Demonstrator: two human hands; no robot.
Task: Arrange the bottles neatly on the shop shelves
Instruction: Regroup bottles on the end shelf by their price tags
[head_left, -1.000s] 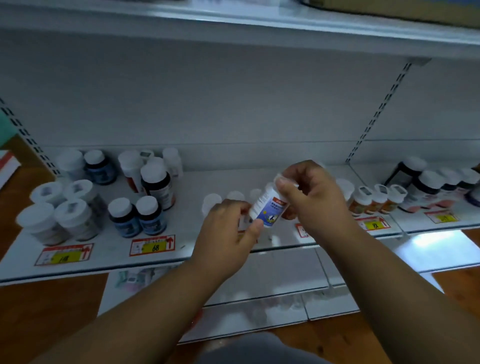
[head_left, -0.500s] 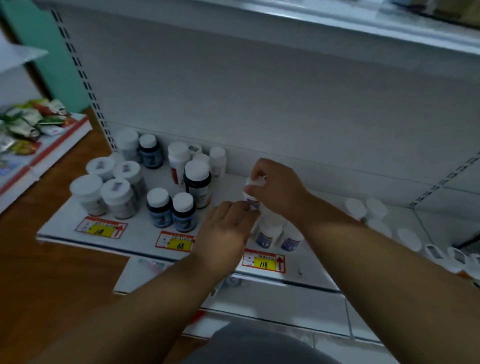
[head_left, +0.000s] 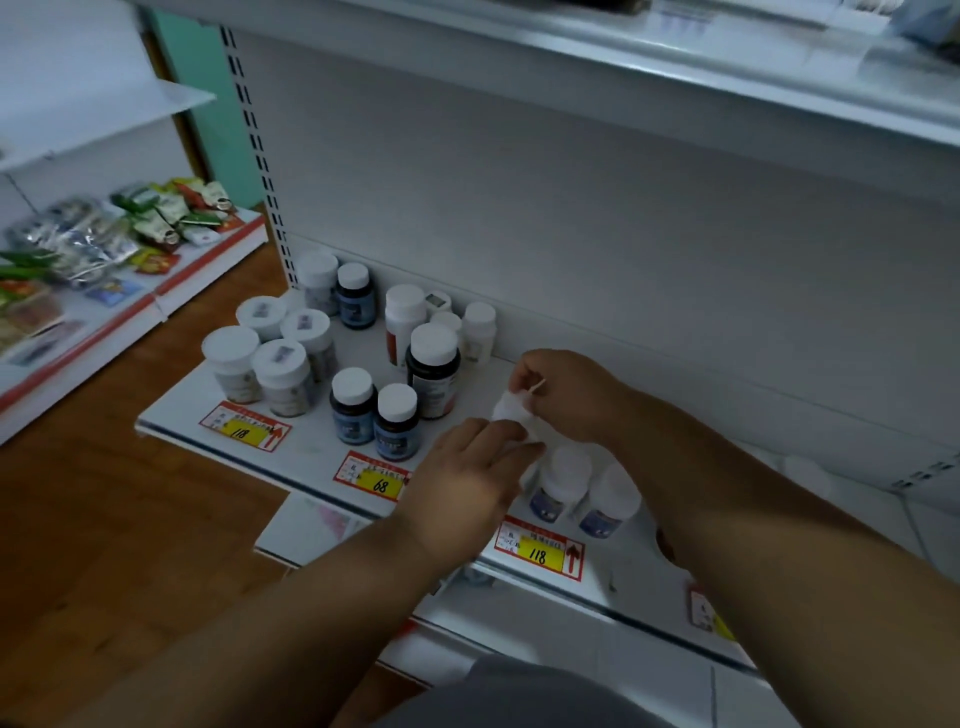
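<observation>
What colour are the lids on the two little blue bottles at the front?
White lids on both blue bottles, seen in the head view.
</observation>
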